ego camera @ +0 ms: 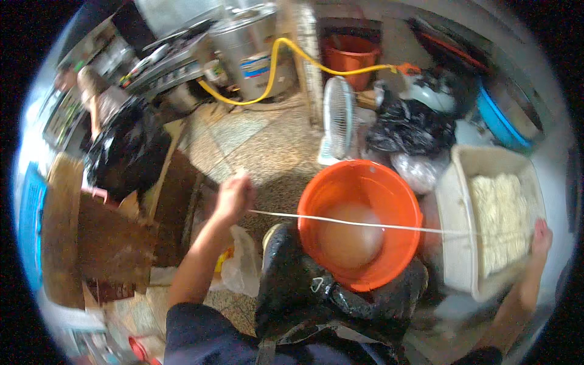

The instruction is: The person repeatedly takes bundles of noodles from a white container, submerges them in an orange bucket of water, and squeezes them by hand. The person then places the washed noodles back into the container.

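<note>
A thin off-white strand [335,221] runs almost straight between my two hands; whether it is dough or cord I cannot tell. Its left end is closed in my left hand [235,196], a blurred fist above the floor. My right hand [542,235] grips the other end at the far right, by the rim of a grey plastic tub [461,214]. Pale, ridged strands [499,219] lie in a thick layer inside that tub. Under the middle of the strand, between my knees, stands an orange bucket [397,200] with cloudy liquid [351,235] at the bottom.
Beyond the bucket stand a fan [337,116] and black plastic bags [410,123]. A yellow hose [273,59] crosses in front of a steel drum [255,45]. Cardboard boxes [114,242] and a black bag [127,141] fill the left, where another person [98,96] is partly visible.
</note>
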{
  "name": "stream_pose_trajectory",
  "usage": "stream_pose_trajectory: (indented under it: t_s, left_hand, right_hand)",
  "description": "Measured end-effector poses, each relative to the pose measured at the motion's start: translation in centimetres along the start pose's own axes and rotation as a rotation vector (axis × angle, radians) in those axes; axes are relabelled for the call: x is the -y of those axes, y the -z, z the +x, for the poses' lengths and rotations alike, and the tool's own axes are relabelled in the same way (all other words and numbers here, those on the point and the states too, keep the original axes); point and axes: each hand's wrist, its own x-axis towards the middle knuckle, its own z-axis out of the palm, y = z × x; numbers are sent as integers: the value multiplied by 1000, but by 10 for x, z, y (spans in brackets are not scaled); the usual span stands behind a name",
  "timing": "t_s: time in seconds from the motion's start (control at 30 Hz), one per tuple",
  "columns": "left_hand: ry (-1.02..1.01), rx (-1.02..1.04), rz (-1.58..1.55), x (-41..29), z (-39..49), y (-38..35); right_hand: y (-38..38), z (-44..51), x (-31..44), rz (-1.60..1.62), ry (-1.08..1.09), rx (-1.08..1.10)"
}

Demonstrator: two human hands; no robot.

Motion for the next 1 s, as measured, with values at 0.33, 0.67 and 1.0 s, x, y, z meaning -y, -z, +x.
stream_pose_trajectory:
  t_s: [0.33, 0.67, 1.0]
  left_hand:
    - [-289, 517, 409, 74, -17, -108]
    - [-399, 725, 943, 95, -18, -146]
    - [-835, 822, 1579, 155, 76, -168]
  right_hand:
    - [-34, 86, -158, 1088, -702, -413]
    - [33, 116, 332, 1033, -94, 366]
    - [-240, -39, 587, 388, 732, 991]
